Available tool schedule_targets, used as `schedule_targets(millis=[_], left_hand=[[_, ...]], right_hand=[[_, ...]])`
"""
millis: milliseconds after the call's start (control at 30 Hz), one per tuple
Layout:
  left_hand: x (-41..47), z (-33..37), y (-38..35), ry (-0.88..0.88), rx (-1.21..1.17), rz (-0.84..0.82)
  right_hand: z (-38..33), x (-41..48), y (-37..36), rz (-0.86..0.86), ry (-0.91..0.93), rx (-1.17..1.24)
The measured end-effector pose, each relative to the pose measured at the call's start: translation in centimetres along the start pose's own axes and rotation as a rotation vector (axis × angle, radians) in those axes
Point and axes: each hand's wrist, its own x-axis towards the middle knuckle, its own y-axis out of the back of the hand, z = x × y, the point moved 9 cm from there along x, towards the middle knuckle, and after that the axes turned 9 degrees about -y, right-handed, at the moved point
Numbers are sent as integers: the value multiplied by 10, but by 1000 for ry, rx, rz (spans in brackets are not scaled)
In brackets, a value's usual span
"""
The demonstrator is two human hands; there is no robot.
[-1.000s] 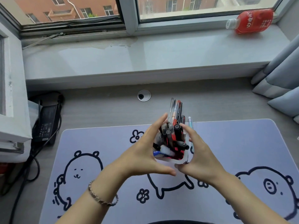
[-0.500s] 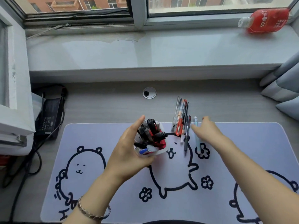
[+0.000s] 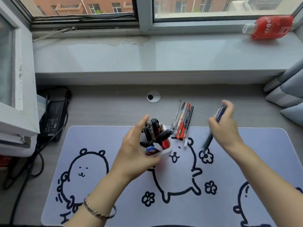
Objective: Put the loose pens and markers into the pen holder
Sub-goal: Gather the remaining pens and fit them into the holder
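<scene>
Gripping the pen holder [image 3: 165, 152] — left hand [image 3: 136, 154]; right hand [image 3: 225, 128] clutches a pen [image 3: 209, 138].

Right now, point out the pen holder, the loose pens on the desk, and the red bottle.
pen holder [image 3: 165, 152]: head view, white front rim.
loose pens [image 3: 182, 124]: head view, middle of the red pen's barrel.
red bottle [image 3: 272, 27]: head view, centre of its label, lying on the sill.

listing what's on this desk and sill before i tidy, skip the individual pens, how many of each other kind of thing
Pen holder: 1
Red bottle: 1
Desk mat: 1
Power adapter: 1
Cable grommet: 1
Total: 5
</scene>
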Motion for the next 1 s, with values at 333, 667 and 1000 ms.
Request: schedule_targets(millis=[333,667,1000], left_hand=[[0,38,-23,-99,64,-44],[-8,51,-17,-102,47,23],[-4,37,-27,-68,82,-27]], right_hand=[[-88,-82,22,204,490,416],[-60,-114,-1,100,676,464],[-51,-126,-37,-77,646,-41]])
